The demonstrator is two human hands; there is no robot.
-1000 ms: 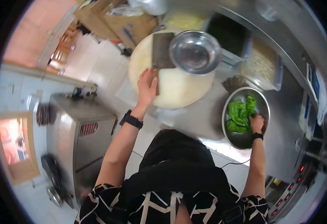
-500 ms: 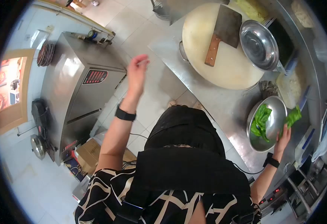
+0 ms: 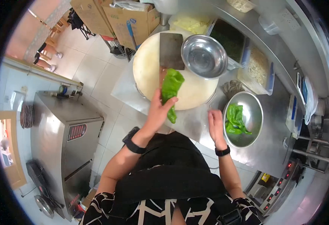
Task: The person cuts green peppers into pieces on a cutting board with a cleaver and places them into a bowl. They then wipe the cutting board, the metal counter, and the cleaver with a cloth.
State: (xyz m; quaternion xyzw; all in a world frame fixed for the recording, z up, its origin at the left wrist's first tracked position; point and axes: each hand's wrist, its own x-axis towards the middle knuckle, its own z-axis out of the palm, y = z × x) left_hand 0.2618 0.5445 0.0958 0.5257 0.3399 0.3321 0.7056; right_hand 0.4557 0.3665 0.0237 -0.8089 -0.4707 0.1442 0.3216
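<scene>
My left hand is closed around a long green pepper, holding it up over the near edge of the round cutting board. A cleaver lies on the board, its wooden handle partly hidden behind the pepper. Beside the left rim of a steel bowl, my right hand hangs with loosely bent fingers and nothing visible in it. More green peppers lie inside that bowl. An empty-looking steel basin rests on the board's far right side.
Behind the board are a tub of yellow food, a dark-filled container and a tub of pale shreds. A grey cloth lies by the bowl. Cardboard boxes stand beyond; a steel cabinet is at left.
The pepper has passed from my right hand to my left and is now over the board. My right hand has moved to the bowl's left side. The view has turned toward the counter.
</scene>
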